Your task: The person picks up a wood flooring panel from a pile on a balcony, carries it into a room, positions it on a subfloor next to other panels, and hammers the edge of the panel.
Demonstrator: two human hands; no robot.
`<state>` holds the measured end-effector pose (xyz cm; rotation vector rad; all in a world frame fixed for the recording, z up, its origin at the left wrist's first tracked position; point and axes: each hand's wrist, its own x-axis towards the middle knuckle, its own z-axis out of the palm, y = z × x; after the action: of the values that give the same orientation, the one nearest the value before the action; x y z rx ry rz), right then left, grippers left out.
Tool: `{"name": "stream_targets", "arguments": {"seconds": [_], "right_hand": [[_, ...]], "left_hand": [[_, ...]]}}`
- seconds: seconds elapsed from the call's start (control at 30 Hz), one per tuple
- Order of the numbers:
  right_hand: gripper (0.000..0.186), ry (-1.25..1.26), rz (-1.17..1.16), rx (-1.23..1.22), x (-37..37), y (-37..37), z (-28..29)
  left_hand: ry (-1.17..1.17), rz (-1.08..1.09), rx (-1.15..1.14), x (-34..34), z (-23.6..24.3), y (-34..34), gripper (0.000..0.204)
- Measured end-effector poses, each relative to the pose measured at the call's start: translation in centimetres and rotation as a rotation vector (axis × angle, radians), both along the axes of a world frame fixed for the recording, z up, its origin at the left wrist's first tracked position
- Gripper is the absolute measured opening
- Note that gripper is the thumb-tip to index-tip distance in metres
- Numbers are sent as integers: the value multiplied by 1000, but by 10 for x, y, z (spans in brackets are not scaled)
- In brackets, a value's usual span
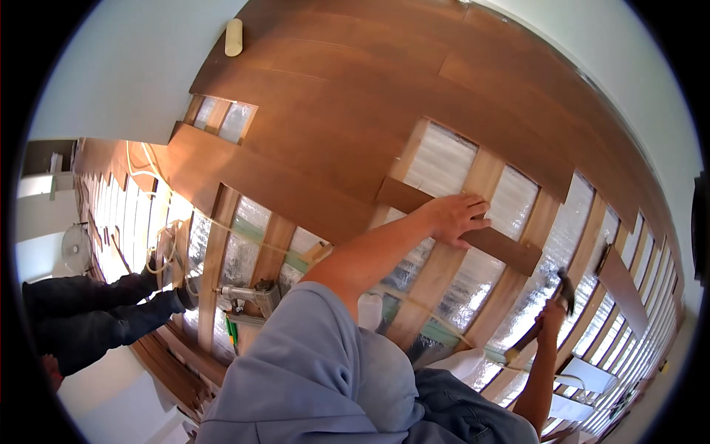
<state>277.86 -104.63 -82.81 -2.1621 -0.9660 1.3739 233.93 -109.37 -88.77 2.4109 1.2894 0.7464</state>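
Observation:
My left hand [456, 220] rests with spread, slightly bent fingers on a narrow brown floor plank [502, 250], which lies across pale wooden battens [427, 296] with silver foil sheeting [470, 288] between them. My right hand [549, 318], at the lower right, is closed around the handle of a claw hammer [566, 291], its dark head raised over the battens right of that plank. Above the plank, laid brown flooring [347, 89] surrounds a stepped gap showing battens and foil. A nail gun [251, 296] lies left of my left forearm, with a pale hose running near it.
Another person's dark-trousered legs [111, 314] are at the left, near a white fan [76, 257] and looped hoses [154, 169]. A cream cylinder [234, 37] lies on the flooring by the wall. A loose plank [623, 288] lies at the right. Stacked planks [177, 366] lie lower left.

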Motion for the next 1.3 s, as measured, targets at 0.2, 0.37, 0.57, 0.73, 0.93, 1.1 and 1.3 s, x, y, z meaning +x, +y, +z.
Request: {"name": "stream_targets", "arguments": {"seconds": [0.2, 0.37, 0.57, 0.73, 0.93, 1.1, 1.3], "right_hand": [[14, -99, 366, -5, -16, -5, 1], [16, -14, 296, -89, -15, -18, -1], [14, 43, 250, -68, -1, -54, -16], [12, 44, 269, -77, 12, -71, -29], [13, 83, 242, -1, 17, -75, -43], [14, 135, 242, 23, 19, -76, -49], [14, 167, 220, 45, 22, -76, -52]], "left_hand": [[63, -31, -21, -1, -3, 4, 69], [13, -28, -10, -1, 0, 3, 70], [-21, -13, 44, 8, -1, 8, 71], [-30, 1, -3, 24, 4, 17, 69], [48, -7, 20, 55, 20, 26, 63], [55, 8, -141, 70, 25, 28, 60], [47, 21, -117, 72, 27, 29, 56]]}}
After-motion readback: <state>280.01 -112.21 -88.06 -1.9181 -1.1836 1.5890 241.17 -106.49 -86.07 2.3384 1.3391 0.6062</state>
